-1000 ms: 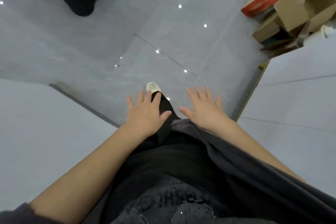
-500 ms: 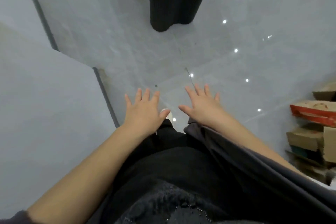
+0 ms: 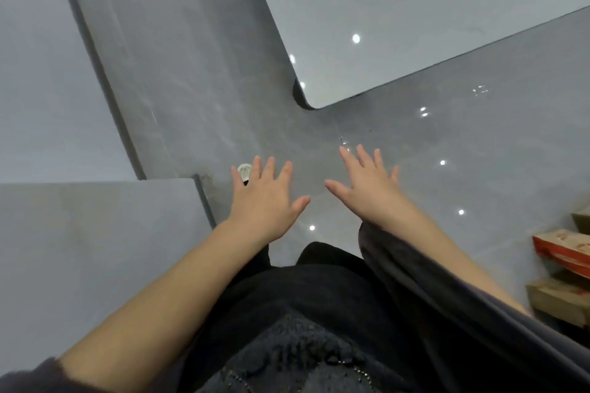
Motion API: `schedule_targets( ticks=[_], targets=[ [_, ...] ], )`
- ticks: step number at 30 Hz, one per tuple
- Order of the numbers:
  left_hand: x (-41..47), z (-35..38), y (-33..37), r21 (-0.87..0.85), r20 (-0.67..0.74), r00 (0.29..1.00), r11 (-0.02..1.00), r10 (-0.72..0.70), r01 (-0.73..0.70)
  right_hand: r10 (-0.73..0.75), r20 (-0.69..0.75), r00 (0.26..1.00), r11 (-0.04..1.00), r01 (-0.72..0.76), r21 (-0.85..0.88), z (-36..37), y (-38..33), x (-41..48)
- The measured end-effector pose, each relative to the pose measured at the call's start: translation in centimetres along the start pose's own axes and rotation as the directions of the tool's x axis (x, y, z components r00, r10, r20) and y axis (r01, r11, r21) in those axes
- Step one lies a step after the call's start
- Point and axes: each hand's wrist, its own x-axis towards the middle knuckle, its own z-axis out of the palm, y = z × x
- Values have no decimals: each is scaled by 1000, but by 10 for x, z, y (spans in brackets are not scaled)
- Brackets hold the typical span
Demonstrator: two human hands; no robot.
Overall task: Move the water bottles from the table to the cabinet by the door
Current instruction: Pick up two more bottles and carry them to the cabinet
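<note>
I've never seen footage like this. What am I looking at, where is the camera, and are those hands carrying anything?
There is no machine here. A person wears a wide-angle camera on the head, so this single picture looks down past their own dark clothes and bare forearms. The left hand and right hand are held out in the air with straight, spread fingers, and they hold nothing. Under them is a shiny grey tiled floor that reflects ceiling lights. The pale glossy slab with a rounded corner at the top is probably a table top. A white shoe tip peeks out beside the left fingers. Tan and red cardboard boxes sit at the right edge. No water bottle shows.
</note>
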Motion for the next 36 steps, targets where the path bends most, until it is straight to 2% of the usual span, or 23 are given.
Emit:
schedule_targets(
  ticks=[7,16,22,27,31,36],
  targets=[
    [68,-101,-63,75,14,998,996,55,-56,58,-53,997,989,-50,141,-74,-70,63],
    [153,-202,-106,57,-34,987,986,157,-155,114,-103,988,964,-85,251,-153,-113,155],
    [250,-286,-134,118,-12,974,968,226,-223,219,-101,970,898,-160,409,-223,-139,244],
    [326,-357,-136,155,23,942,930,334,-333,285,-107,953,831,-190,524,-293,-161,306],
    [374,-402,-128,178,45,911,894,409,-411,346,-143,927,713,-161,683,-337,-166,341],
    [429,-454,-117,259,115,864,825,490,-503,582,-176,794,420,-108,901,-381,-152,389]
  ],
)
